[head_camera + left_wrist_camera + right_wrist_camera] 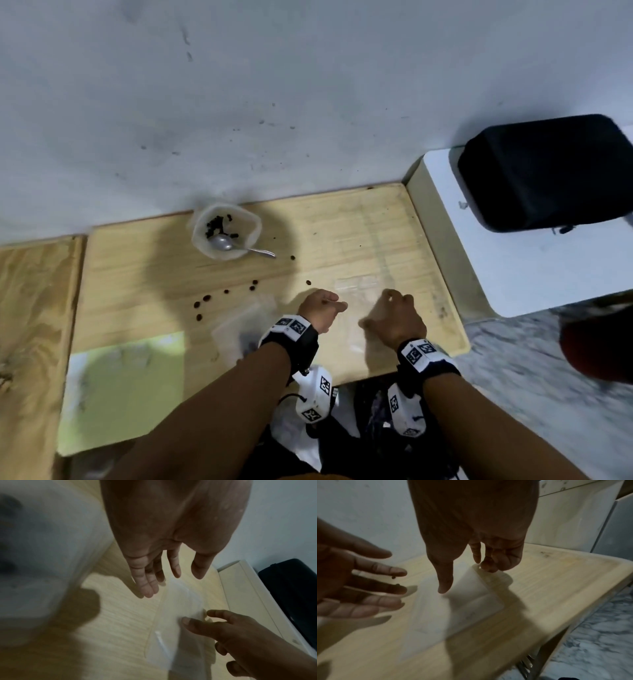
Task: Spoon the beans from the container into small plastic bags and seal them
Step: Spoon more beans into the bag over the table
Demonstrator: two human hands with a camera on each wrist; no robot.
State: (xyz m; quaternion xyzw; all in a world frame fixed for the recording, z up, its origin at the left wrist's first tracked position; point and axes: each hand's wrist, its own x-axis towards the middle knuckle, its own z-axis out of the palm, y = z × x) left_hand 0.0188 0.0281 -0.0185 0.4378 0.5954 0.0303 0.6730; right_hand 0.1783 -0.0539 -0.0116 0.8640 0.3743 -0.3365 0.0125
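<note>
A translucent container (pixel 254 224) with a few dark beans (pixel 216 226) and a metal spoon (pixel 223 243) stands at the back of the wooden table (pixel 342 233). A clear empty plastic bag (pixel 359 291) (pixel 178 601) (pixel 471 595) lies flat between my hands. My left hand (pixel 323 306) (pixel 171 582) hovers over its left edge with straight fingers and holds nothing. My right hand (pixel 394 313) (pixel 467 577) has curled fingertips (pixel 488 566) holding up the bag's far corner, thumb apart. A bag with beans in it (pixel 239 329) (pixel 42 547) lies left of my left wrist.
Loose beans (pixel 205 298) are scattered on the table in front of the container. A pale green sheet (pixel 126 387) lies at the near left. On the right, a black case (pixel 548 171) sits on a white surface (pixel 496 267). The table's right edge (pixel 457 308) is close to my right hand.
</note>
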